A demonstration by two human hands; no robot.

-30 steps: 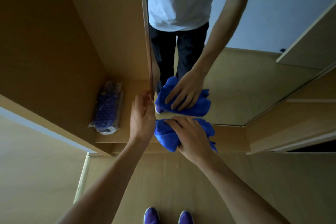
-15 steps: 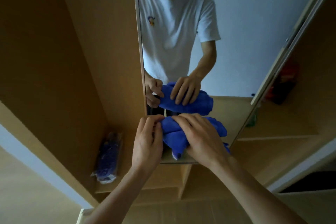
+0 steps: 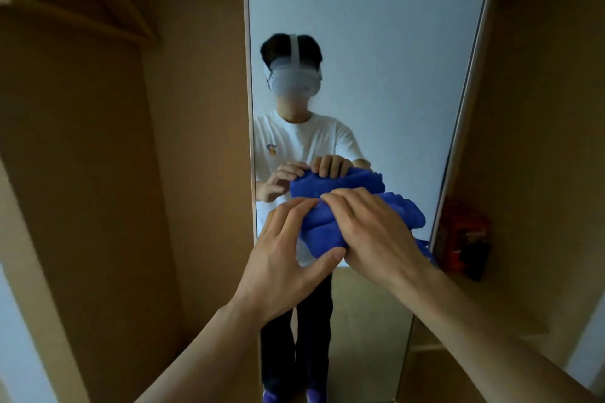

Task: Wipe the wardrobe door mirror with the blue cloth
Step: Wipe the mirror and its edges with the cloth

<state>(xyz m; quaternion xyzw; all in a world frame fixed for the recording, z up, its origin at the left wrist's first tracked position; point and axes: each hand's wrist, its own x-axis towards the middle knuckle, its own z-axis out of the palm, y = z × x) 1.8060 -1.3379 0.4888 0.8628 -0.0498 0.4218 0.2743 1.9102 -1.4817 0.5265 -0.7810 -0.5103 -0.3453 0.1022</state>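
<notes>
Both forearms are reaching up from the bottom of the frame and meeting at the centre. The left hand [image 3: 288, 249] is lying with its back to the camera, fingers stretching almost straight up onto the left edge of the cloth [image 3: 319, 222] and thumb spreading out to the right under the bunched fabric, so its grip is standing wide and resting on the cloth rather than closing round it. The right hand [image 3: 370, 226] is covering the cloth from the right, its fingers curling over the top fold; the reflection just above is showing those fingertips hooking over the fabric, so this grip is holding the cloth. The cloth, blue and crumpled, is pressing against the mirror [image 3: 360, 42] at mid-frame, with a loose end trailing out past the right wrist near the mirror's right edge. The glass is reflecting the person facing it, wearing a headset [image 3: 293, 82], a white T-shirt [image 3: 304, 141] and dark trousers. A tan panel [image 3: 196, 108] is running down the mirror's left side, and a blurred ledge is showing at upper left. At right of the frame, beyond the mirror's edge, a shelf [image 3: 487, 301] is carrying a red box [image 3: 465, 235], too blurred for its print to be read.
</notes>
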